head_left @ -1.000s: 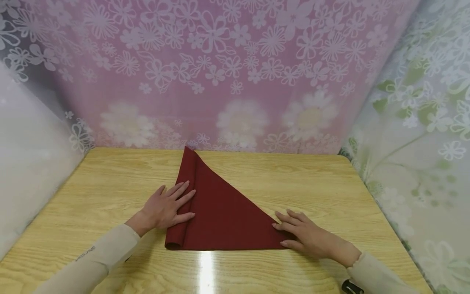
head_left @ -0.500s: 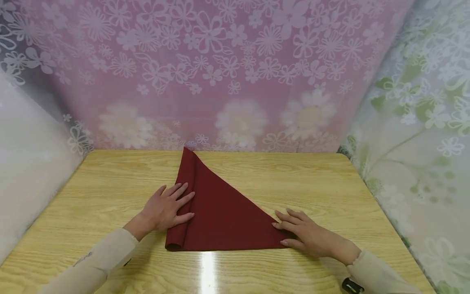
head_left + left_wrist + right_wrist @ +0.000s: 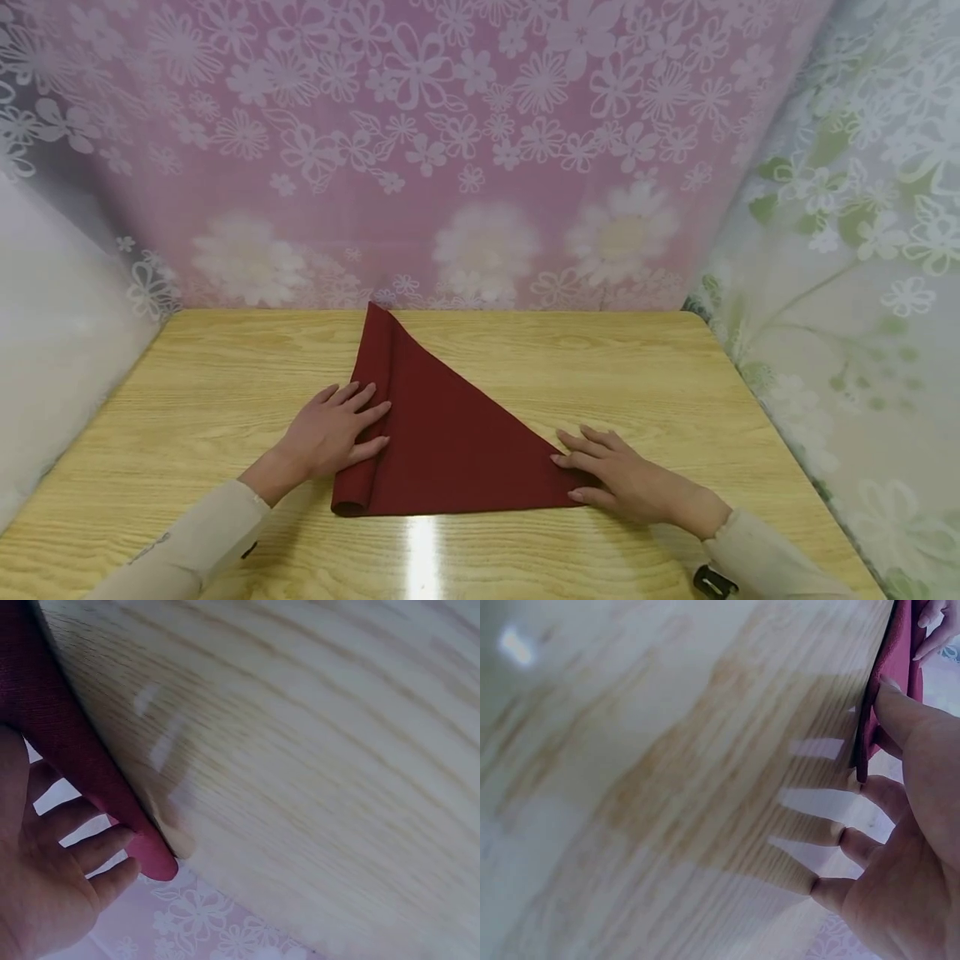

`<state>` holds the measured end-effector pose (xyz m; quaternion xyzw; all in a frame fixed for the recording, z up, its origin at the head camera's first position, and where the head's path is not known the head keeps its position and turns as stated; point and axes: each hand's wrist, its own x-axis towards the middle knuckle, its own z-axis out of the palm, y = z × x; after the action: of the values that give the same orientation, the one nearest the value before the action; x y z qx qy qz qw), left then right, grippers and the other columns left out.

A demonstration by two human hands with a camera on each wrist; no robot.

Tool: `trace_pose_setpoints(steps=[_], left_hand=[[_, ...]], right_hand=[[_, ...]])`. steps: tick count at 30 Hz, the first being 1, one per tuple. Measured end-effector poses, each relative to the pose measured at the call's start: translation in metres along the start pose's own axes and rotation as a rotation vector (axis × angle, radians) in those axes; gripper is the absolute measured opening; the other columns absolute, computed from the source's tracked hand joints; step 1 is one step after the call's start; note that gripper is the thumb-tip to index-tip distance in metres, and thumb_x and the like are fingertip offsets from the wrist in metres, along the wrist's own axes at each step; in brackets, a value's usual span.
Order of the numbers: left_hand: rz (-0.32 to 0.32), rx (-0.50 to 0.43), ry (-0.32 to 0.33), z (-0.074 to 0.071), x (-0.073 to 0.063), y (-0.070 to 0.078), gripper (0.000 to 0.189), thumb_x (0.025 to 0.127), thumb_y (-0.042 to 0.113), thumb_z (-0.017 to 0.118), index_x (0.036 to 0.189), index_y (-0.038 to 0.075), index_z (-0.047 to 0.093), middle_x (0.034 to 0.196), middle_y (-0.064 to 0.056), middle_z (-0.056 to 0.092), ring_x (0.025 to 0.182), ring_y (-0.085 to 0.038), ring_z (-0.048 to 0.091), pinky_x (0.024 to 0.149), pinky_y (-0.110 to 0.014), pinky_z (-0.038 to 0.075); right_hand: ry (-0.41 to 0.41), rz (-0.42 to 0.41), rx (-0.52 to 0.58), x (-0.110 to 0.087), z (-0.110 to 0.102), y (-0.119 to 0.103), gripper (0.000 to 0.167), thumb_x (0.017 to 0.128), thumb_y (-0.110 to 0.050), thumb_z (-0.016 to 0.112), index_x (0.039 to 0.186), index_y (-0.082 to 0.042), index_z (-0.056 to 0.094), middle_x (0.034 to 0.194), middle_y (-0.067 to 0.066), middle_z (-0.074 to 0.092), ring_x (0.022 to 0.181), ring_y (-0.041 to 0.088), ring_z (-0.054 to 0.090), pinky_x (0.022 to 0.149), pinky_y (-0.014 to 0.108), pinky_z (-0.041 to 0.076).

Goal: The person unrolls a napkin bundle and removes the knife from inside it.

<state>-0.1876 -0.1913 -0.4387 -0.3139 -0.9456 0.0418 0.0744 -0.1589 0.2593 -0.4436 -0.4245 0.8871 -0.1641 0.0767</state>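
Lying on the counter (image 3: 600,358), that dark red cloth (image 3: 457,442) stretches from under one grip to the other: left grip (image 3: 326,433) is splayed wide on its rolled edge (image 3: 351,493), right grip (image 3: 630,481) loosely spread, touching the pointed corner (image 3: 576,478).

Wood-grain table (image 3: 600,367); pink floral backdrop (image 3: 480,167) behind; leaf-patterned sheet (image 3: 840,292) at right.
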Motion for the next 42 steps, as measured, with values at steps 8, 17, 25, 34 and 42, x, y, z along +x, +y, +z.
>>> trace_pose_setpoints(steps=[8,17,25,34,42], left_hand=[[-0.001,-0.006,-0.004,-0.0015,-0.0008,-0.0003,0.052,0.094,0.049,0.054,0.133,0.015,0.059,0.136,-0.016,0.052,0.125,-0.037,0.046,0.103,-0.049,0.035],[-0.005,-0.052,0.027,0.0009,-0.0021,0.0036,0.051,0.095,0.045,0.055,0.133,0.012,0.059,0.137,-0.015,0.052,0.124,-0.037,0.048,0.101,-0.051,0.037],[-0.026,-0.073,-0.024,-0.0009,-0.0027,0.0043,0.050,0.096,0.044,0.053,0.135,0.013,0.058,0.140,-0.016,0.048,0.127,-0.037,0.045,0.102,-0.052,0.035],[-0.030,-0.056,-0.004,0.0017,-0.0027,0.0057,0.050,0.096,0.043,0.052,0.136,0.013,0.056,0.140,-0.016,0.048,0.128,-0.037,0.044,0.101,-0.051,0.037],[-0.031,-0.056,-0.018,0.0015,-0.0045,0.0065,0.050,0.097,0.043,0.052,0.136,0.013,0.057,0.140,-0.016,0.048,0.127,-0.037,0.044,0.101,-0.050,0.037]], right_hand=[[-0.001,0.003,-0.011,0.0027,-0.0007,0.0005,0.048,0.098,-0.036,0.054,0.140,-0.013,0.050,0.151,0.016,0.032,0.135,0.047,0.025,0.100,0.067,0.024],[0.011,-0.008,0.005,-0.0013,-0.0025,0.0000,0.047,0.098,-0.033,0.054,0.139,-0.012,0.051,0.149,0.018,0.034,0.134,0.050,0.026,0.098,0.069,0.025],[0.025,-0.021,0.011,-0.0022,0.0006,-0.0009,0.048,0.097,-0.031,0.056,0.139,-0.011,0.050,0.149,0.019,0.034,0.133,0.050,0.026,0.097,0.069,0.026],[0.001,0.013,0.007,-0.0002,-0.0020,-0.0007,0.048,0.098,-0.034,0.054,0.140,-0.012,0.049,0.151,0.016,0.031,0.136,0.048,0.023,0.099,0.069,0.023],[0.001,-0.005,0.015,0.0005,0.0000,-0.0014,0.048,0.098,-0.033,0.055,0.140,-0.011,0.050,0.150,0.018,0.032,0.135,0.049,0.024,0.098,0.070,0.023]])
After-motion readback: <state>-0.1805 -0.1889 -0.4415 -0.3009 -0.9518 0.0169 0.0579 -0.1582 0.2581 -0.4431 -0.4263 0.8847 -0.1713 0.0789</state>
